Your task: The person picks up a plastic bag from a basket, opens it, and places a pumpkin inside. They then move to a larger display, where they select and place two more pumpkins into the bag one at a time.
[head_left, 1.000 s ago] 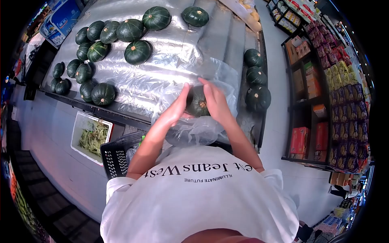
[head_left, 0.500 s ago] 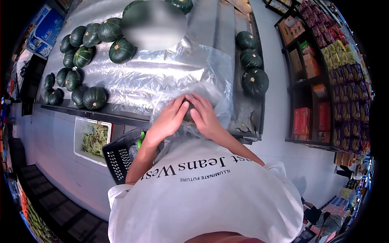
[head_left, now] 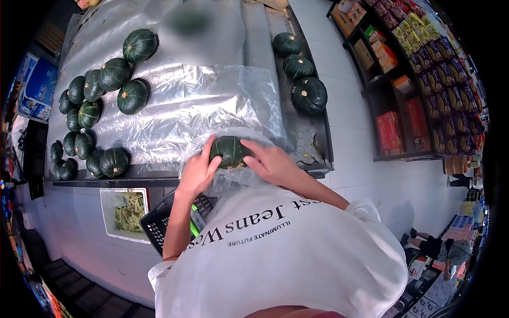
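Note:
A dark green kabocha squash (head_left: 229, 150) sits between my two hands near the table's front edge. My left hand (head_left: 197, 168) holds its left side, with thumb and fingers against the skin. On the opposite side, my right hand (head_left: 271, 161) grips it, fingertips near the top and thumb lower down. Thin clear plastic bag film (head_left: 225, 181) bunches around the squash and under my wrists. Beyond it, a wide sheet of clear plastic (head_left: 233, 100) covers the silvery table surface (head_left: 159, 100).
Several kabocha squashes (head_left: 114, 74) lie in a group on the left; three more (head_left: 309, 96) line the right edge. Below the table stand a white foam box (head_left: 108, 220) of leafy trimmings and a black basket (head_left: 155, 225). Shelves (head_left: 368, 90) rise at right; a person (head_left: 432, 246) is beyond.
My hands have moved apart from their close, overlapping position over the squash to its two sides, so its green skin now shows. The camera view has also shifted.

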`<control>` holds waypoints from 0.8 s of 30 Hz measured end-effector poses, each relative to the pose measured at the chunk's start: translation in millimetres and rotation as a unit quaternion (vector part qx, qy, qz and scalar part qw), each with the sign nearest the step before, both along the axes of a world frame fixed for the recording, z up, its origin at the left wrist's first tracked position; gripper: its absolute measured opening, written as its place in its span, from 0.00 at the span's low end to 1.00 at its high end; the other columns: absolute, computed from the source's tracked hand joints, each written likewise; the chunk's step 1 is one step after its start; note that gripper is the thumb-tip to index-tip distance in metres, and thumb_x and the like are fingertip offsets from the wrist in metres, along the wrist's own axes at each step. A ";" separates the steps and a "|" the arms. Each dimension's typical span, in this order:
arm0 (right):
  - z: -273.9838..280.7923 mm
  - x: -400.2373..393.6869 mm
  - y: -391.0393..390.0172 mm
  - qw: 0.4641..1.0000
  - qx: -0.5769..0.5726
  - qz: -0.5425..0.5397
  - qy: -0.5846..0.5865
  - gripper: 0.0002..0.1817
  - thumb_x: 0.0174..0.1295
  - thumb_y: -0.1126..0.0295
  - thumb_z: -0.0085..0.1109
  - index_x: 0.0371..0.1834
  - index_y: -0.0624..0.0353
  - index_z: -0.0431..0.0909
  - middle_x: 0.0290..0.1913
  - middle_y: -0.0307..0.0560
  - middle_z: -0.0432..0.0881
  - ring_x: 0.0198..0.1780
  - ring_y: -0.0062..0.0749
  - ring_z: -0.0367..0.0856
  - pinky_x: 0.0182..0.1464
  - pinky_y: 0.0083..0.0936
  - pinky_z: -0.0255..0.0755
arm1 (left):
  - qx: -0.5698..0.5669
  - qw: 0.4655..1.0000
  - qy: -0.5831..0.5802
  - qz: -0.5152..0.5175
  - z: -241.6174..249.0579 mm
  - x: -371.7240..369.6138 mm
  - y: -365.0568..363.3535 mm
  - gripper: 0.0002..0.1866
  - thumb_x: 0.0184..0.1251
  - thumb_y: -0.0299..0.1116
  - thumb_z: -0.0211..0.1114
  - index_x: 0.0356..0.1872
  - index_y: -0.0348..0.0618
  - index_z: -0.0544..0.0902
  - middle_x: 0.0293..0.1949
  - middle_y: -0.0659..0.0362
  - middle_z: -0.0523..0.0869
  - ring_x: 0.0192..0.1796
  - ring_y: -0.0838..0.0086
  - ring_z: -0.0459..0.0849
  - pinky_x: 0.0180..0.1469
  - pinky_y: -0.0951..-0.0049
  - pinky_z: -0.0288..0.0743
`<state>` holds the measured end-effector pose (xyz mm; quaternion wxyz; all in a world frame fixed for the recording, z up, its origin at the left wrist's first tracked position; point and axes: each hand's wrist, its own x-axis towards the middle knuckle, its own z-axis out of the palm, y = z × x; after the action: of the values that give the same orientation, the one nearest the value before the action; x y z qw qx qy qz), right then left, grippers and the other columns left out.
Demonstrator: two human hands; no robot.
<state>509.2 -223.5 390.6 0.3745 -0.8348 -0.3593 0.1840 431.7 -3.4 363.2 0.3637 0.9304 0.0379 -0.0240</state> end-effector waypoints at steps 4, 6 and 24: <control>-4.5 -1.6 6.5 0.996 0.081 0.001 -0.030 0.18 0.60 0.56 0.57 0.48 0.54 0.75 0.19 0.51 0.78 0.23 0.47 0.79 0.28 0.36 0.72 | 0.002 0.999 0.031 0.017 -5.3 -0.4 -0.3 0.33 0.65 0.55 0.52 0.65 0.48 0.59 0.30 0.37 0.81 0.37 0.39 0.78 0.39 0.49 0.70; -2.3 -1.3 8.4 0.993 0.114 0.025 -0.014 0.14 0.58 0.58 0.60 0.43 0.52 0.79 0.20 0.49 0.78 0.22 0.44 0.78 0.25 0.33 0.71 | 0.026 0.999 0.021 0.028 -6.5 -3.0 -2.4 0.33 0.63 0.57 0.54 0.62 0.48 0.62 0.29 0.38 0.81 0.37 0.39 0.79 0.37 0.50 0.71; 20.7 14.7 1.9 0.992 -0.026 0.114 0.042 0.07 0.54 0.65 0.65 0.33 0.54 0.81 0.14 0.41 0.72 0.15 0.26 0.68 0.21 0.23 0.61 | -0.059 0.989 -0.128 0.039 4.1 -12.7 6.4 0.21 0.65 0.41 0.60 0.52 0.39 0.71 0.29 0.49 0.82 0.26 0.62 0.76 0.35 0.70 0.73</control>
<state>523.9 -221.6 411.2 0.3441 -0.7891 -0.4316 0.2695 419.0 3.1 367.4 0.4201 0.9007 0.0260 0.1079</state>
